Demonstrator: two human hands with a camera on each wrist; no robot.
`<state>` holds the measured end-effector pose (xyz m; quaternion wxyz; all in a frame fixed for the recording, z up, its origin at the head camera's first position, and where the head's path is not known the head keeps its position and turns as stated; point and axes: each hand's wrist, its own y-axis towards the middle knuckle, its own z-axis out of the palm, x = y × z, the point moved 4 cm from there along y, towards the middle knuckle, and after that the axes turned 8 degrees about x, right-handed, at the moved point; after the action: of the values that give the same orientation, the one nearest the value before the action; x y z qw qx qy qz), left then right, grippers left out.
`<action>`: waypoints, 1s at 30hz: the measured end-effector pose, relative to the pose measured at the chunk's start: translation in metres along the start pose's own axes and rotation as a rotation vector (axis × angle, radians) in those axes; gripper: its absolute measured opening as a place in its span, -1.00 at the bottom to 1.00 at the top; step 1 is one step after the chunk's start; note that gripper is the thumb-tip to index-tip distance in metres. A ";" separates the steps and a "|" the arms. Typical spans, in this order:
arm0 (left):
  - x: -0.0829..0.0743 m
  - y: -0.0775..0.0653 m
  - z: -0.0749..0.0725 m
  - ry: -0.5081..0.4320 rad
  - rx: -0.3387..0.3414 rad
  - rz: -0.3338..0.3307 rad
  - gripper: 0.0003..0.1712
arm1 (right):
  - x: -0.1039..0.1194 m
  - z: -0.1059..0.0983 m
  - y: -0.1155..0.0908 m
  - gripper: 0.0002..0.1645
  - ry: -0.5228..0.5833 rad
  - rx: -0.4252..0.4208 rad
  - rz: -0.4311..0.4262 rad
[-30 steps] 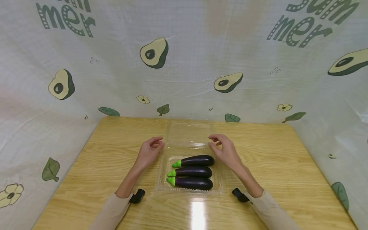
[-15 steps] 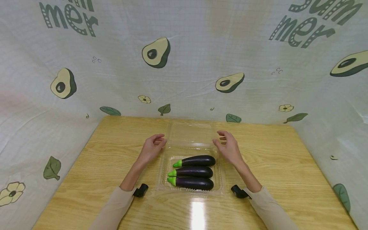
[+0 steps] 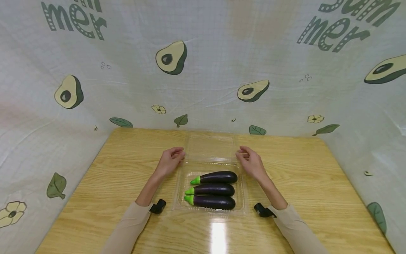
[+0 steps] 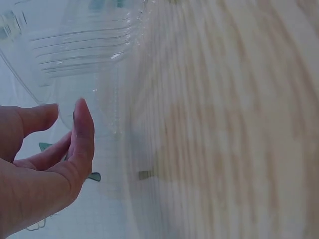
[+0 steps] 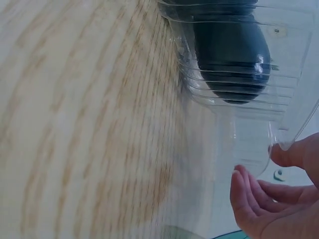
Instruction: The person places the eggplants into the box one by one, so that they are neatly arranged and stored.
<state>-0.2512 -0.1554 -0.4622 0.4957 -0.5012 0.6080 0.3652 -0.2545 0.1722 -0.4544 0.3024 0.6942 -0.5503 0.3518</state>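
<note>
A clear plastic clamshell container (image 3: 179,197) lies unfolded on the table. Three dark eggplants, among them the middle eggplant (image 3: 215,189), lie side by side in its near half, green stems to the left. Its clear lid (image 3: 209,146) is folded back toward the far side. My left hand (image 3: 169,162) is at the lid's left edge, near the hinge; in the left wrist view its thumb and fingers are apart around the plastic edge. My right hand (image 3: 252,164) is at the right edge, the thumb (image 5: 291,153) close to or touching the plastic, fingers loosely bent.
The wooden table (image 3: 127,148) extends to both sides of the container. A white cloth (image 3: 206,70) printed with avocados and leaves hangs behind and beside it. Black wrist cameras, such as the left one (image 3: 158,206), sit at both sleeves.
My right hand moved outward from the lid's edge, then slightly back in with its fingers closer together. My left hand shifted slightly right. The eggplants and container stay where they were.
</note>
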 end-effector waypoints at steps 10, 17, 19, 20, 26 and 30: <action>-0.004 0.002 0.000 -0.055 -0.018 0.006 -0.53 | 0.002 -0.005 0.000 -0.53 0.015 -0.074 -0.081; -0.010 0.000 -0.001 -0.037 -0.053 0.039 -0.56 | 0.007 -0.013 -0.001 -0.56 -0.019 -0.123 -0.139; -0.013 -0.001 -0.001 -0.023 -0.064 0.056 -0.58 | 0.009 -0.015 -0.002 -0.56 -0.026 -0.140 -0.161; -0.013 -0.001 -0.001 -0.019 -0.069 0.064 -0.59 | 0.010 -0.016 -0.003 -0.56 -0.029 -0.148 -0.174; -0.016 -0.004 -0.002 -0.001 -0.082 0.090 -0.62 | 0.013 -0.021 -0.006 -0.59 -0.062 -0.184 -0.233; -0.018 -0.006 -0.003 0.006 -0.091 0.097 -0.66 | 0.015 -0.022 -0.008 -0.62 -0.055 -0.191 -0.260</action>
<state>-0.2458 -0.1553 -0.4440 0.4522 -0.4944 0.6158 0.4146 -0.2477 0.1834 -0.4297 0.3949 0.7370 -0.4948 0.2369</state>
